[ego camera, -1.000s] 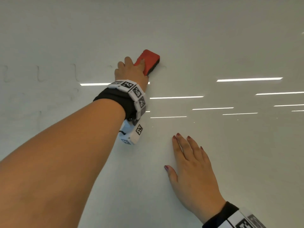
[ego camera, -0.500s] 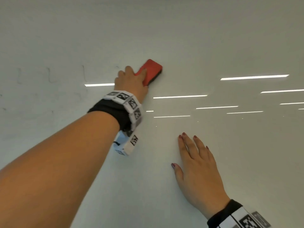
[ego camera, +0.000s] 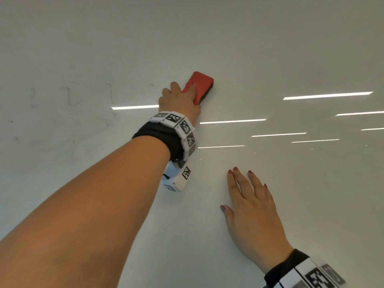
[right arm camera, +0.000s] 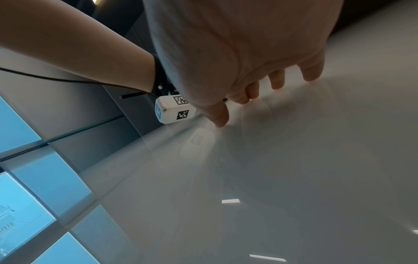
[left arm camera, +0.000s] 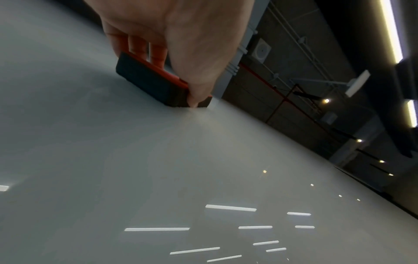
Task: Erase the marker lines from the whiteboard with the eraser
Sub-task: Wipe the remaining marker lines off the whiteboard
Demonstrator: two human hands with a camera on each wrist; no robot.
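My left hand [ego camera: 182, 98] grips a red eraser [ego camera: 200, 85] with a dark felt underside and holds it flat against the whiteboard [ego camera: 270, 59]. In the left wrist view the fingers wrap the red back of the eraser [left arm camera: 149, 80] and the thumb presses its near end. Faint grey marker lines [ego camera: 70, 96] remain on the board to the left of the eraser. My right hand [ego camera: 249, 204] lies flat on the board below and to the right, fingers straight and slightly spread, holding nothing.
Ceiling lights reflect as bright streaks [ego camera: 326, 95] across the glossy board. The board's edge and a dark room with pipes [left arm camera: 294, 89] show in the left wrist view. Blue window panes [right arm camera: 34, 196] lie beyond the board's other edge.
The eraser in my left hand has slid a little to the right and down over the board. A short mark beside the eraser's right edge no longer shows. My right hand stays flat.
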